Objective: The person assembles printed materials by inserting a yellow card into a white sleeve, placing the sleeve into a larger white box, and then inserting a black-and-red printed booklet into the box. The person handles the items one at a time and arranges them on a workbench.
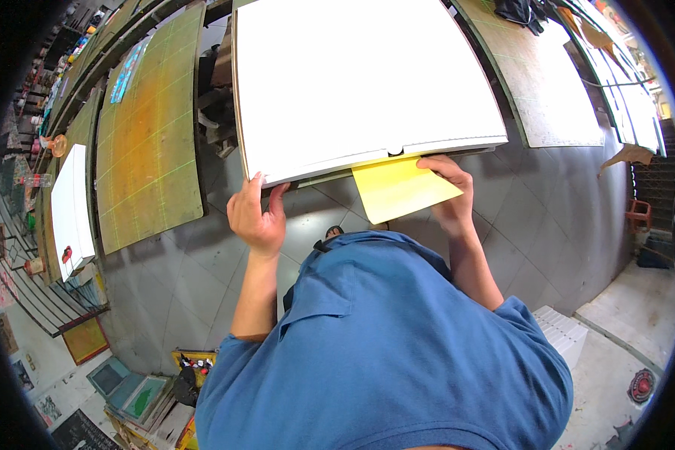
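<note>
A large flat white box (360,82) lies in front of me, its near edge facing my body and showing a small dark notch. At its near left corner is my left hand (256,217), fingers on the side and thumb at the front edge, gripping the corner. My right hand (454,187) is closed on a yellow sheet (401,187) at its right end. The sheet sticks out toward me from beneath the box's near edge. How far it reaches under the box is hidden.
To the left stands a stained board with green grid lines (150,135), with a narrow white box (73,210) beyond it. A pale board (551,90) is at the right. Grey floor tiles (532,217) run below. Behind me are a white stack (559,334) and framed screens (139,390).
</note>
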### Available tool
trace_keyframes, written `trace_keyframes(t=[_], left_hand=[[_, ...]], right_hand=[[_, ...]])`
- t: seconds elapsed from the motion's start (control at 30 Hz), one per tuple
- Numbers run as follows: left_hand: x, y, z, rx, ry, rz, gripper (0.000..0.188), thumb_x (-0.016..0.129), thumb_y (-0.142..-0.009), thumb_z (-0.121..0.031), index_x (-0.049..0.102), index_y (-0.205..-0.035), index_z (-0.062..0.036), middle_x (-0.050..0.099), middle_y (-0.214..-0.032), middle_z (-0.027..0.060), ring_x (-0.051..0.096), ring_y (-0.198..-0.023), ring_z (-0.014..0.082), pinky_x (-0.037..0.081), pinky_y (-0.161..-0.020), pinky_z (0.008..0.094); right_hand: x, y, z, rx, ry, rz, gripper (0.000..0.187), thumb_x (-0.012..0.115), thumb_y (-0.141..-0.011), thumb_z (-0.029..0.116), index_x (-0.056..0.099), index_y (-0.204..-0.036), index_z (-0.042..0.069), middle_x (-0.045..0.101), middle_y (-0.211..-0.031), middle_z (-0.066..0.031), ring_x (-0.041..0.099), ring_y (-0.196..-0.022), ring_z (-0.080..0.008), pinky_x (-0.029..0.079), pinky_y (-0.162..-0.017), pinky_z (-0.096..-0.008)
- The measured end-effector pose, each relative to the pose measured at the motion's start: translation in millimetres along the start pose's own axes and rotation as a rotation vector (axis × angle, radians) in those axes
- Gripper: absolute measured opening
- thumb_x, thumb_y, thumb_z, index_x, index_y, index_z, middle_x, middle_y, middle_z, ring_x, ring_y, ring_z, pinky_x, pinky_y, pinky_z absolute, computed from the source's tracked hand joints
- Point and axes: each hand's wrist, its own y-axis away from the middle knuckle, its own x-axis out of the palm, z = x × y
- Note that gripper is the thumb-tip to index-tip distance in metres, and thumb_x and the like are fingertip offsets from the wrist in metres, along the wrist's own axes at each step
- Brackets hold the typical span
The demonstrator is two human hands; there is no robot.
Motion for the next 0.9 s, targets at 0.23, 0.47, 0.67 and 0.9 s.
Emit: trace_keyframes(t=[0.23,0.47,0.67,0.9], left_hand=[[2.1,4.0,1.3,0.003,0.001,0.0,0.044,0.078,-0.067,-0.013,0.057,-0.104,-0.0024,0.065,-0.096,0.0124,0.063,-0.08,0.0229,0.043,-0.068,0.0304],[1.9,3.8,0.2,0.008,-0.002,-0.014,0.044,0.077,-0.068,-0.013,0.057,-0.105,-0.0026,0.065,-0.097,0.0124,0.063,-0.079,0.023,0.042,-0.067,0.0303],[1.5,4.1,-1.1,0.001,-0.006,-0.012,0.044,0.077,-0.068,-0.014,0.057,-0.105,-0.0024,0.065,-0.097,0.0129,0.063,-0.08,0.0233,0.043,-0.067,0.0303],[3.1,8.0,-2.2,-0.014,-0.005,-0.015,0.044,0.078,-0.067,-0.013,0.057,-0.104,-0.0017,0.065,-0.095,0.0128,0.062,-0.078,0.0235,0.043,-0.067,0.0307]], right_hand=[[-0.2,-0.8,-4.3,-0.102,0.101,0.01,0.017,0.062,-0.075,-0.002,0.066,-0.09,0.003,0.062,-0.085,-0.0073,0.058,-0.079,-0.0138,0.045,-0.068,-0.0226],[-1.0,-2.3,0.7,-0.05,0.103,0.011,0.021,0.059,-0.071,-0.007,0.066,-0.087,0.003,0.063,-0.084,-0.0085,0.059,-0.079,-0.0164,0.045,-0.071,-0.0242],[5.9,0.6,-1.9,-0.041,0.188,-0.066,0.026,0.055,-0.069,-0.011,0.066,-0.088,0.003,0.064,-0.084,-0.0087,0.06,-0.08,-0.0178,0.045,-0.074,-0.0237],[7.3,1.8,-2.4,-0.051,0.229,-0.072,0.025,0.057,-0.07,-0.009,0.066,-0.089,0.003,0.064,-0.084,-0.009,0.06,-0.08,-0.0183,0.045,-0.074,-0.0241]])
